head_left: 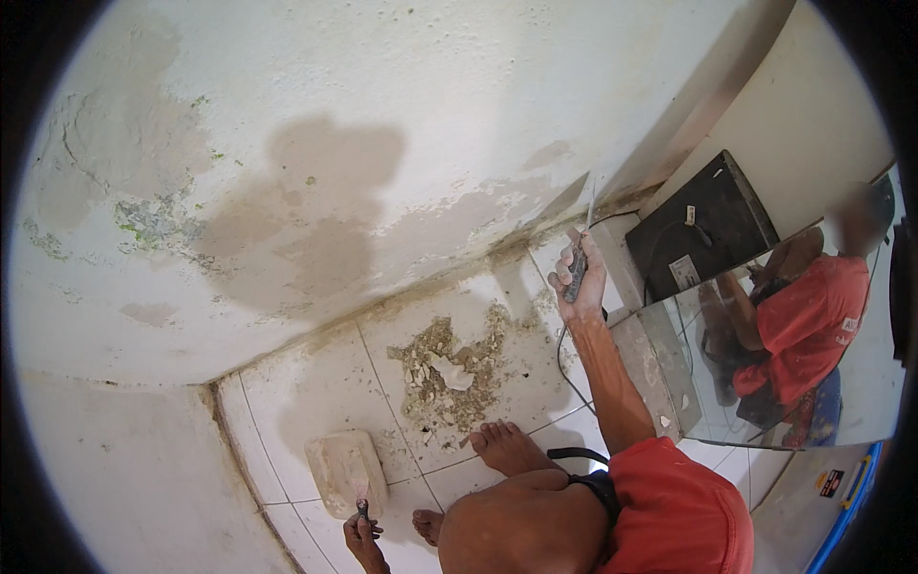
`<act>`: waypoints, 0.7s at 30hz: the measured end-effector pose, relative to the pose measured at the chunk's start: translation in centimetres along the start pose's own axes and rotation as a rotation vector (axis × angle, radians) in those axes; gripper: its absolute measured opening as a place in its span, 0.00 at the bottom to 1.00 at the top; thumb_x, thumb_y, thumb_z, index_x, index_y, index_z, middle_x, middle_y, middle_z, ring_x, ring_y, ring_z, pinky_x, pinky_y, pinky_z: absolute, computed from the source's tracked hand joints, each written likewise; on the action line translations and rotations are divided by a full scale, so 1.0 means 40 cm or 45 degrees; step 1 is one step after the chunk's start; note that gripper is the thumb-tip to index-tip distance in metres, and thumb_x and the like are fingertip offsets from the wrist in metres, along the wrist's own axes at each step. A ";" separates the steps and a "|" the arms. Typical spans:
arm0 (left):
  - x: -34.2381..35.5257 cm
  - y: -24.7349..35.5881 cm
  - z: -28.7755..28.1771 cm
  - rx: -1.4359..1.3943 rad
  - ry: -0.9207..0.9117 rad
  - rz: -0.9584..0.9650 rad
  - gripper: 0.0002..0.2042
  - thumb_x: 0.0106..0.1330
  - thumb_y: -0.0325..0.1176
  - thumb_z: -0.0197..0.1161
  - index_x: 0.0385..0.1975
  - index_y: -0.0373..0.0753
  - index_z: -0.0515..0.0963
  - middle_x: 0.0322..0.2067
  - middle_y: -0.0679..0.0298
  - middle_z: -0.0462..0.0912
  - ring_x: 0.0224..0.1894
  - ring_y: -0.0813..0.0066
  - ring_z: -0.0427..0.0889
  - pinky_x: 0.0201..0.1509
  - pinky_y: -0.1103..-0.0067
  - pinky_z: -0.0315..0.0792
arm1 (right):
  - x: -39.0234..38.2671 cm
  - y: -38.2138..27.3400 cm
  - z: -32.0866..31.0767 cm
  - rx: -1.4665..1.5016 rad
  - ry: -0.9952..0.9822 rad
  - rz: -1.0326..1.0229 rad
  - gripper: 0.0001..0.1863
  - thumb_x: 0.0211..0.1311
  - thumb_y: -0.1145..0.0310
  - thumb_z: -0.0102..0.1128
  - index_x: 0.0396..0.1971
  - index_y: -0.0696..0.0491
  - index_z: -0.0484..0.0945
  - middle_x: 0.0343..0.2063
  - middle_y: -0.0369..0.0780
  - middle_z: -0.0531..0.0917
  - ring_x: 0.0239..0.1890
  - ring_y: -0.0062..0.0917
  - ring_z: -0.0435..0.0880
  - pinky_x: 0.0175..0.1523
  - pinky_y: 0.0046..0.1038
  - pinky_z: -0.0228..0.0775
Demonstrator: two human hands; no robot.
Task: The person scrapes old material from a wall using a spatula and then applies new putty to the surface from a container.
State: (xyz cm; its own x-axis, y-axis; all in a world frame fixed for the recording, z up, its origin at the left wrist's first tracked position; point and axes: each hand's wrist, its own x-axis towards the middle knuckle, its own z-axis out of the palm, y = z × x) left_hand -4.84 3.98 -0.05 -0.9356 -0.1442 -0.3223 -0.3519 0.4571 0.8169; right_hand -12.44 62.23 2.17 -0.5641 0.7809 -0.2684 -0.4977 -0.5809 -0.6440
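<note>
My right hand (581,279), dusted with white, is raised near the wall's foot and closed round the dark grey handle of a scraper (574,272). Its thin blade points up toward the wall (335,57), though its exact outline is hard to make out. At the lower left, my left hand (363,541) grips a short dark-handled tool (362,508), whose far end reaches over a whitish rectangular tub (332,450). What kind of tool it is cannot be told. The wall has peeling paint and bare greyish patches (158,215).
Flaked paint and plaster debris (448,373) lies on the white floor tiles before my feet (512,447). A black panel (703,230) with a cable stands at the right, beside a mirror (708,411) reflecting a person in red. A blue-edged clear bin (813,507) is lower right.
</note>
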 end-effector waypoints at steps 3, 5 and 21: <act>0.002 0.003 0.004 0.011 -0.017 -0.018 0.13 0.72 0.39 0.55 0.42 0.33 0.75 0.27 0.61 0.80 0.25 0.76 0.77 0.30 0.79 0.69 | 0.029 0.006 -0.006 0.119 -0.102 -0.021 0.19 0.75 0.51 0.47 0.52 0.50 0.73 0.18 0.28 0.72 0.15 0.15 0.69 0.20 0.22 0.58; 0.007 0.000 -0.003 0.022 -0.020 -0.021 0.13 0.72 0.39 0.55 0.42 0.33 0.75 0.27 0.61 0.80 0.25 0.76 0.77 0.30 0.79 0.69 | 0.042 0.017 0.019 0.200 -0.156 -0.050 0.20 0.75 0.50 0.46 0.51 0.49 0.73 0.18 0.28 0.72 0.15 0.16 0.69 0.21 0.23 0.58; 0.002 0.032 0.028 0.000 -0.087 -0.016 0.19 0.70 0.46 0.59 0.40 0.32 0.78 0.30 0.61 0.81 0.26 0.74 0.77 0.30 0.79 0.72 | 0.222 -0.059 -0.052 0.266 -0.033 0.019 0.22 0.75 0.45 0.41 0.42 0.50 0.73 0.18 0.29 0.70 0.17 0.17 0.68 0.22 0.24 0.58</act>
State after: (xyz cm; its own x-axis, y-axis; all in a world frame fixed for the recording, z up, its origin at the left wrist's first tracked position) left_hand -5.34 5.55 0.43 -0.9270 -0.0894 -0.3643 -0.3633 0.4554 0.8128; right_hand -14.91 71.00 -0.17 -0.5877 0.7672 -0.2569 -0.6134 -0.6295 -0.4769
